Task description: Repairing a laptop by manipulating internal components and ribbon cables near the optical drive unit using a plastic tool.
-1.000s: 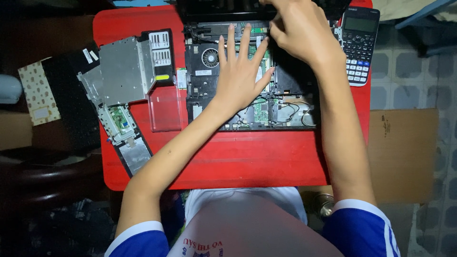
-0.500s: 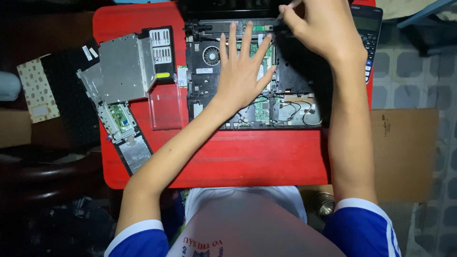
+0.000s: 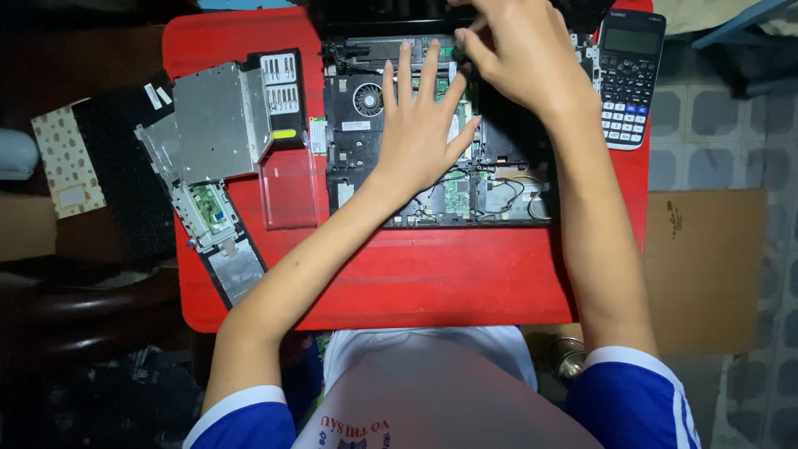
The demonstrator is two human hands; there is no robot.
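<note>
Our left hand [image 3: 420, 137] lies flat, palm down, fingers spread and pointing toward twelve o'clock, thumb splayed out toward two o'clock. Its bare forearm runs back toward seven o'clock to a blue sleeve with a white cuff. Our right hand [image 3: 519, 54] sits higher, at about one o'clock from the left, knuckles up, fingers curled in and pinched together at their tips toward ten o'clock. Its forearm drops almost straight toward five o'clock to a matching sleeve.
</note>
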